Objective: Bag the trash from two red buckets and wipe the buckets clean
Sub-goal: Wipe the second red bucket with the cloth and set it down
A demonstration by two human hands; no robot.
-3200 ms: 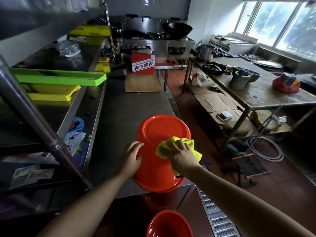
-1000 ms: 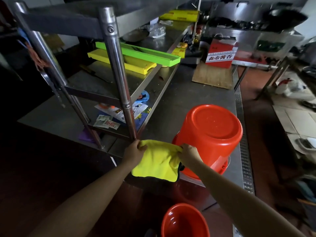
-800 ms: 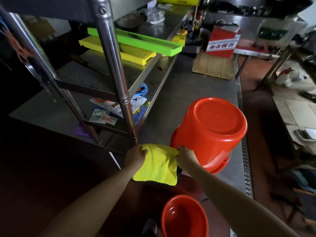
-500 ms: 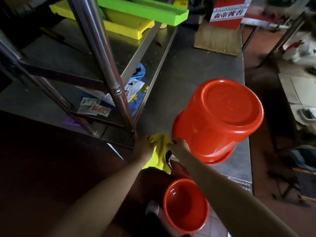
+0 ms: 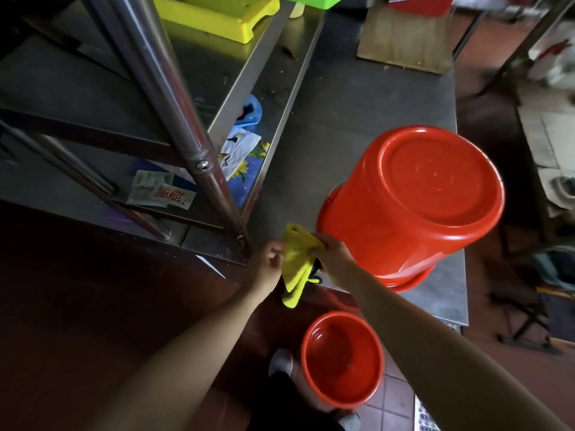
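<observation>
Red plastic bucket (image 5: 413, 200), flipped upside down, sits right of centre at the steel counter's (image 5: 348, 98) near edge, bare metal behind it. Second red bucket (image 5: 342, 359) stands upright on the floor, bottom centre. Yellow microfibre cloth (image 5: 295, 262) hangs folded off the counter edge; right hand (image 5: 333, 256) pinches its top, left hand (image 5: 267, 262) curled loosely beside it, barely touching.

A working kitchen (commercial, by the look): steel counter (image 5: 367, 98), steel shelving (image 5: 174, 126), wooden chopping board (image 5: 404, 42).
</observation>
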